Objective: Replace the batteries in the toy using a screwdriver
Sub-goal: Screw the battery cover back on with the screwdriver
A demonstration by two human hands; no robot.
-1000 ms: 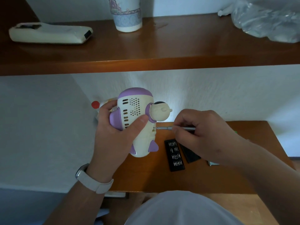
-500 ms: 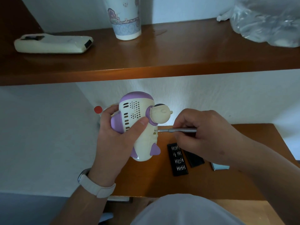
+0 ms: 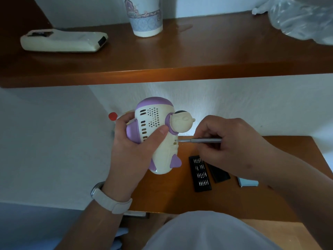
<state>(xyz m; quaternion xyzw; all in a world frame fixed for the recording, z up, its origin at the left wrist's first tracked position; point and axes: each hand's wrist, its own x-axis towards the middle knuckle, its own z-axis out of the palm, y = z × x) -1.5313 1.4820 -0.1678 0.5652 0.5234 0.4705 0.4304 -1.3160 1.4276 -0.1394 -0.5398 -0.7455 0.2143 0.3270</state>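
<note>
My left hand [image 3: 133, 150] grips a cream and purple toy [image 3: 158, 134] shaped like a rocket with a small figure on its side, held above the wooden table [image 3: 252, 201]. My right hand [image 3: 232, 141] pinches a thin silver screwdriver [image 3: 200, 140] held level. Its tip sits in a small hole on the toy's right side, just under the figure. A white watch band wraps my left wrist.
A black bit case [image 3: 199, 174] and its lid [image 3: 219, 173] lie open on the table, with a pale blue box [image 3: 248, 182] to their right. The shelf above [image 3: 180, 69] carries a cream remote [image 3: 63, 41], a paper cup [image 3: 144, 17] and a plastic bag [image 3: 302, 18].
The view has tilted down slightly, so the shelf sits lower in frame. The screwdriver tip stays in the toy's side hole while my right fingers shift a little along the shaft.
</note>
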